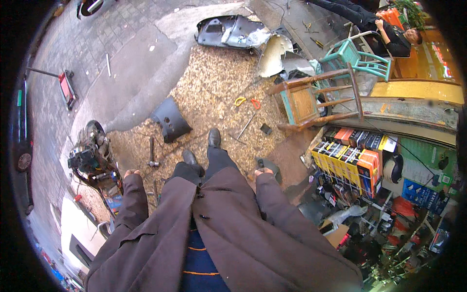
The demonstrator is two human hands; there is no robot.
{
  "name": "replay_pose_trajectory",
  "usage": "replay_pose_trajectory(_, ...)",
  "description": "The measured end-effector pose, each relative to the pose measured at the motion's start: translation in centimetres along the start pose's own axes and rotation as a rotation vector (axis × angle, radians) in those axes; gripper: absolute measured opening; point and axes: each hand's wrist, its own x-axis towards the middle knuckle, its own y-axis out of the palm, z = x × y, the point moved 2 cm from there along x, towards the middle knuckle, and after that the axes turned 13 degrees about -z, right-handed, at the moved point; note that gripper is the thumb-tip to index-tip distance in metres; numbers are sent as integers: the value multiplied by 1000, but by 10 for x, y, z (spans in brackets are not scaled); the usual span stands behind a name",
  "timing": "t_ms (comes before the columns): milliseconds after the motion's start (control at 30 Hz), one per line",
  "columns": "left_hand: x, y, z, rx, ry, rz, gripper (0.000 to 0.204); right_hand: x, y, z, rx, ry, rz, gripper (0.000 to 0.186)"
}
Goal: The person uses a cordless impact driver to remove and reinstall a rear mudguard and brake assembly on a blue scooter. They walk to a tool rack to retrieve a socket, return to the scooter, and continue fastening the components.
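Observation:
My left hand (131, 172) hangs low at my left side, its fingers curled and nothing seen in them. Nearest to it is a partly stripped motorbike (95, 158) with bare mechanical parts. At my right side, my right hand (264, 171) is closed on the edge of a dark grey flat piece (273, 168), whose kind I cannot make out. Ahead of my shoes lies a black curved plastic panel (171, 121). A hammer (152, 153) rests to its left. Farther right are a T-handle wrench (245, 127), yellow-handled (240, 101) and orange-handled (256, 103) tools.
A wooden chair (318, 100) and a turquoise chair (352, 58) stand at the right. Boxed goods (345, 163) are stacked beside a cluttered heap of parts (379, 226). A large black body panel (231, 31) lies far ahead. Another person (396, 36) sits at the upper right.

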Motion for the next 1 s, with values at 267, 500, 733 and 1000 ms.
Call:
replay_pose_trajectory(267, -54, 11, -114, -360, 30, 50, 24, 76, -14, 81, 104, -255, -64, 35)
replay_pose_trajectory(500, -37, 3, -124, -340, -127, -13, 24, 87, -20, 116, 136, -164, -2, 39)
replay_pose_trajectory(733, -19, 14, -137, -313, 8, -72, 26, 129, 0, 96, 105, -280, -87, 42)
replay_pose_trajectory(1000, -4, -4, -78, -284, 73, -158, 21, 148, 28, 112, 137, -299, -20, 48)
